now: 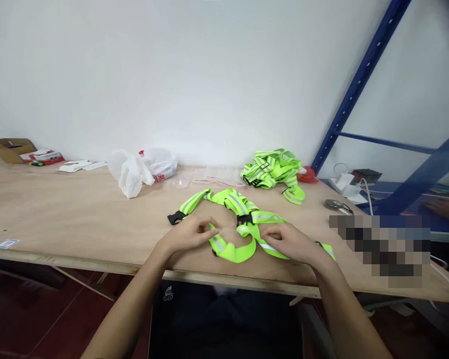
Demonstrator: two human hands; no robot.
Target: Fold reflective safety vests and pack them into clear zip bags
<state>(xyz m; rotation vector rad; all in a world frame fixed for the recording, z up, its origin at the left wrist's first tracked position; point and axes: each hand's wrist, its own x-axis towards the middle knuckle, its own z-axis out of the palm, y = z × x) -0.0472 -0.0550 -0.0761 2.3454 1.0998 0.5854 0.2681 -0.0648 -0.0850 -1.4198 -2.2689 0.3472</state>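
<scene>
"Near the front edge of the counter (78,219), what is the grip state?"

"My left hand (189,233) appears to pinch the green reflective straps (243,254); my right hand (290,242) is curled over them, and I cannot tell whether it grips."

"Step in hand, next requirement?"

"By judgement, arranging the straps. The next move calls for laying overlaps flat, free of twists."

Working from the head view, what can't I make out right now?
All in the head view:
Whether the right hand grips the strap: its own fingers hide the contact.
Contents of the white bag: hidden by its plastic.
Bottom of the carton: hidden by its walls.
Print on the label: too small.
Whatever the pixelated patch covers.
</scene>
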